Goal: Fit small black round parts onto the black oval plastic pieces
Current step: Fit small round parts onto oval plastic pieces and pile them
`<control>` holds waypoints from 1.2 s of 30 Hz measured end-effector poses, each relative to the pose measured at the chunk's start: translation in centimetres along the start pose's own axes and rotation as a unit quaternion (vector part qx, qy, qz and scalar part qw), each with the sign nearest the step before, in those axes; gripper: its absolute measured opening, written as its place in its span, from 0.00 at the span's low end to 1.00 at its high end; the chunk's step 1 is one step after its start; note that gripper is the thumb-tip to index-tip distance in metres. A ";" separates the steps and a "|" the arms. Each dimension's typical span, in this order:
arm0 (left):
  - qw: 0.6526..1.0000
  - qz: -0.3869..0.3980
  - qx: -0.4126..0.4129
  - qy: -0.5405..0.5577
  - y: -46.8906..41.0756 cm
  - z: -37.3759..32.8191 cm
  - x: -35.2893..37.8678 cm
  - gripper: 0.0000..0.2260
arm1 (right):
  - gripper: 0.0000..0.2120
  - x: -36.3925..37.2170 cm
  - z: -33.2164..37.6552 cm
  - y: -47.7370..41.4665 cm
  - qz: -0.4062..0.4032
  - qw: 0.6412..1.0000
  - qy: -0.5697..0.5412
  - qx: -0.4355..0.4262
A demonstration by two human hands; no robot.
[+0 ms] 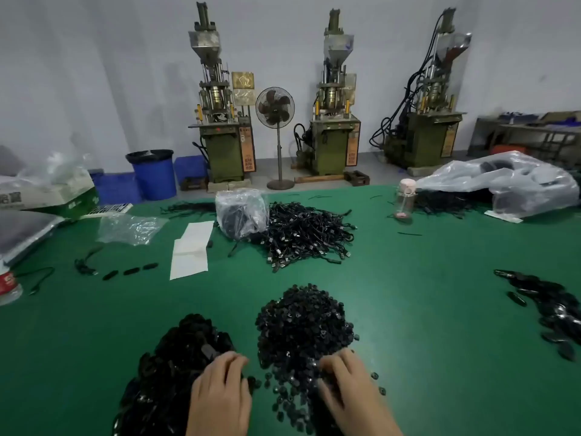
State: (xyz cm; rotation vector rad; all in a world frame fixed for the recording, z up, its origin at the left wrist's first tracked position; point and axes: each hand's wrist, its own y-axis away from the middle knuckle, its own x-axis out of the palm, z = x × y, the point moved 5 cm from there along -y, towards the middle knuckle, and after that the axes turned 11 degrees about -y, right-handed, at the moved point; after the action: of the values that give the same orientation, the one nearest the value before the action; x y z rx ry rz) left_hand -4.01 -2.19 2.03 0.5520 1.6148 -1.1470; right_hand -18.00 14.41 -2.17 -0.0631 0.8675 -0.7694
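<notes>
Counter: green counter (424, 278), carrying all the piles.
Cords: heap of cords (301, 237) at mid-counter, well apart from both hands.
Oval pieces: black pile of oval pieces (176, 366) near the front edge, on the left.
Round parts: pile of round parts (301, 325) just beside it to the right, with a few strays around its edge.
Left hand: left hand (220, 394) rests palm down on the right edge of the oval pieces.
Right hand: right hand (349, 394) lies on the near side of the round parts.
Fingers: fingers (229, 361) of both hands are curled down into their piles, tips hidden; whether they hold anything cannot be told.
</notes>
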 end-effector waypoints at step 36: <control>0.955 -0.153 -0.165 0.192 2.1 3.5 1.9 0.05 | 0.07 0.9 2.3 0.8 -0.057 0.992 0.080 -0.080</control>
State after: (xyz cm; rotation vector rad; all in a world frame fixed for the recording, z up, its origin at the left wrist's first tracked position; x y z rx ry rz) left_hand -1.36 -4.75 -0.56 0.3217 2.2385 -0.9958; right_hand -15.54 13.85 -1.49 -0.1964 1.0839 -0.8184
